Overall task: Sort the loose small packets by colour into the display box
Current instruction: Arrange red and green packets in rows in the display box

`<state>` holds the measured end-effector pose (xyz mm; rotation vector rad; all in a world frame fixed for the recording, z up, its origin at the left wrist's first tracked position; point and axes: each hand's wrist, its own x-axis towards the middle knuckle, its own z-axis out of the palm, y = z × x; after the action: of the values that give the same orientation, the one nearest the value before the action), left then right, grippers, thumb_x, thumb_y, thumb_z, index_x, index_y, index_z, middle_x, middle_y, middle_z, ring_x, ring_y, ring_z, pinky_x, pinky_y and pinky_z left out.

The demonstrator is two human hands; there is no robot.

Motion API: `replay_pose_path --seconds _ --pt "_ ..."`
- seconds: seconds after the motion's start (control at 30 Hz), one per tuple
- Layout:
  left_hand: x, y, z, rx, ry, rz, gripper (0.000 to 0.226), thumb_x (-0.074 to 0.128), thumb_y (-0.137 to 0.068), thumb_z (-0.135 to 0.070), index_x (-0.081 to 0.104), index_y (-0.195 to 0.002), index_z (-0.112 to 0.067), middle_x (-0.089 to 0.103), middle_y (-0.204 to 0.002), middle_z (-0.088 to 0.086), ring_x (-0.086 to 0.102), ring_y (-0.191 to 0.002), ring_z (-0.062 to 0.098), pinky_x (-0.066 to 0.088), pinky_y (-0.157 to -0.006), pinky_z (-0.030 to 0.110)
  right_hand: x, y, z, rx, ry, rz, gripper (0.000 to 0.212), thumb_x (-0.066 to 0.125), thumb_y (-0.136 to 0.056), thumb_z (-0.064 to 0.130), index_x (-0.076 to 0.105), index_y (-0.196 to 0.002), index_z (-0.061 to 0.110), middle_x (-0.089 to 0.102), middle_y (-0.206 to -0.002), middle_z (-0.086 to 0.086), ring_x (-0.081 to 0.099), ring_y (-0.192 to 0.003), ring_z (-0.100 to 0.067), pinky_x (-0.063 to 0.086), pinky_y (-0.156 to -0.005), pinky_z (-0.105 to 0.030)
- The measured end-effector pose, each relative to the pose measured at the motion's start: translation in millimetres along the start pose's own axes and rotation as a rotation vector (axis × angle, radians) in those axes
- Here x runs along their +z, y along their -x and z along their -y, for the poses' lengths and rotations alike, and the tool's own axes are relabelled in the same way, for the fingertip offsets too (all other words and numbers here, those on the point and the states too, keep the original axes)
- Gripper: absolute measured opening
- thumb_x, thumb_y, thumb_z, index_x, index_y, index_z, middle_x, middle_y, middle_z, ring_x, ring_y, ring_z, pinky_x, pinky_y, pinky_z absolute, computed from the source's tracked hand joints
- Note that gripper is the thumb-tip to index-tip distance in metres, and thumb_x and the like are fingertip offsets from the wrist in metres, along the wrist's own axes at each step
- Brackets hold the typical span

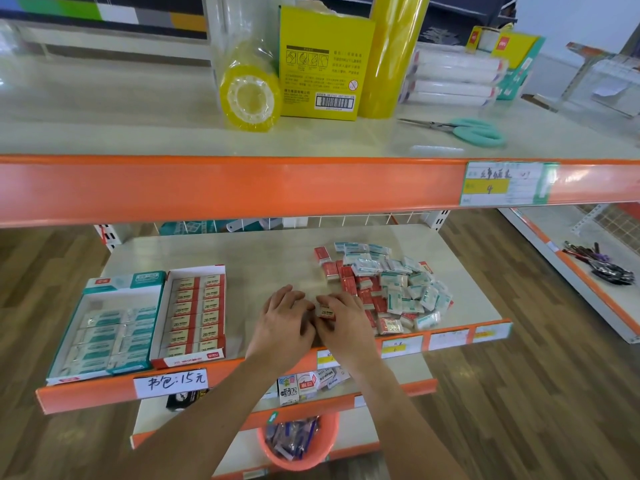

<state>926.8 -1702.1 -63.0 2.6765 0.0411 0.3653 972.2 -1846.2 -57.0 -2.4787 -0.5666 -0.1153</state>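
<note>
We have both hands down on the middle shelf (277, 251), side by side near its front edge. Our right hand (341, 320) has its fingers curled over a small red-and-white packet (325, 311), pinching it against the shelf, and our left hand (284, 320) rests close beside it, fingers bent and touching the same little cluster; whether the left hand truly grips anything we cannot tell, since the fingertips are hidden.

The loose pile (384, 289) of red and teal packets lies just right of our hands, the two colours jumbled together. To the left stand the red display box (194, 310), nearly filled with neat rows, and the teal display box (107, 327) touching it.

We judge these packets to be light, stiff little blocks in glossy wrap, so they should slide easily and may slip from a loose pinch. Taking each by its long sides between thumb and fingers looks best, and several could be squared into a short stack before carrying. The red one in hand belongs in the red box.
</note>
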Motion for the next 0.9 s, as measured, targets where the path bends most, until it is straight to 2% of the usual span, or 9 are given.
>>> replay_pose_path --seconds 0.13,0.23,0.4,0.47,0.57,0.7,0.8,0.9 --pt "0.2 0.3 -0.2 -0.006 -0.003 -0.006 0.028 0.052 -0.084 -0.027 0.063 -0.11 -0.025 0.056 -0.126 -0.003 0.033 -0.134 0.019 0.026 -0.112 0.036 -1.6 0.8 1.0 0.014 -0.031 0.016 0.043 0.065 -0.089 0.023 0.06 -0.131 0.019 0.057 -0.129 0.004 0.045 -0.122 -0.017 0.031 -0.102 -0.019" --pt "0.1 0.4 -0.8 -0.003 -0.012 -0.045 0.024 0.054 -0.085 -0.028 0.066 -0.104 -0.022 0.059 -0.121 -0.001 0.039 -0.13 0.022 0.029 -0.11 0.037 -5.6 1.1 -0.4 0.017 -0.072 0.033 0.047 0.066 -0.087 0.02 0.058 -0.133 0.02 0.057 -0.129 0.003 0.046 -0.122 -0.019 0.034 -0.103 -0.025" --pt "-1.6 -1.7 -2.4 0.001 -0.047 -0.091 0.029 0.047 -0.084 -0.035 0.067 -0.096 -0.02 0.062 -0.113 0.0 0.046 -0.123 0.025 0.03 -0.11 0.043 -14.9 -1.8 -3.4 0.009 -0.093 0.081 0.049 0.066 -0.088 0.017 0.055 -0.136 0.021 0.059 -0.125 0.001 0.051 -0.118 -0.018 0.037 -0.096 -0.022" --pt "-3.7 -1.8 -2.0 0.01 -0.068 -0.07 0.034 0.045 -0.082 -0.038 0.067 -0.101 -0.02 0.06 -0.117 0.001 0.045 -0.126 0.026 0.029 -0.111 0.046 -16.4 -2.6 -4.1 -0.001 -0.079 0.082 0.049 0.067 -0.087 0.017 0.055 -0.135 0.021 0.061 -0.124 0.001 0.053 -0.117 -0.019 0.04 -0.095 -0.025" --pt "-8.0 -1.0 1.7 0.029 -0.117 -0.015 0.034 0.057 -0.082 -0.033 0.065 -0.111 -0.019 0.057 -0.126 0.003 0.04 -0.131 0.028 0.027 -0.112 0.049 -17.7 -1.9 -4.4 -0.008 -0.042 0.06 0.048 0.068 -0.087 0.019 0.057 -0.133 0.021 0.064 -0.119 0.001 0.055 -0.112 -0.02 0.043 -0.089 -0.026" --pt "-18.3 0.8 8.5 0.05 -0.184 -0.007 0.035 0.064 -0.081 -0.028 0.065 -0.114 -0.017 0.057 -0.126 0.007 0.044 -0.128 0.031 0.033 -0.109 0.052 -18.8 -2.3 -1.2 -0.003 -0.027 0.025 0.044 0.07 -0.087 0.025 0.061 -0.13 0.024 0.069 -0.107 0.005 0.056 -0.107 -0.017 0.041 -0.081 -0.02" --pt "-26.1 1.7 15.1 0.084 -0.243 -0.02 0.036 0.065 -0.081 -0.03 0.065 -0.115 -0.017 0.058 -0.126 0.007 0.044 -0.128 0.032 0.035 -0.107 0.053 -16.1 -5.1 4.4 -0.029 -0.026 0.0 0.043 0.072 -0.087 0.026 0.063 -0.13 0.024 0.069 -0.111 0.007 0.053 -0.112 -0.014 0.037 -0.088 -0.017" --pt "-33.9 2.9 22.2 0.09 -0.271 -0.007 0.04 0.06 -0.085 -0.033 0.061 -0.122 -0.017 0.054 -0.133 0.007 0.039 -0.132 0.031 0.03 -0.11 0.054 -11.7 -9.1 13.6 -0.088 -0.012 -0.041 0.041 0.075 -0.085 0.025 0.067 -0.125 0.023 0.072 -0.106 0.007 0.057 -0.111 -0.018 0.046 -0.092 -0.027"
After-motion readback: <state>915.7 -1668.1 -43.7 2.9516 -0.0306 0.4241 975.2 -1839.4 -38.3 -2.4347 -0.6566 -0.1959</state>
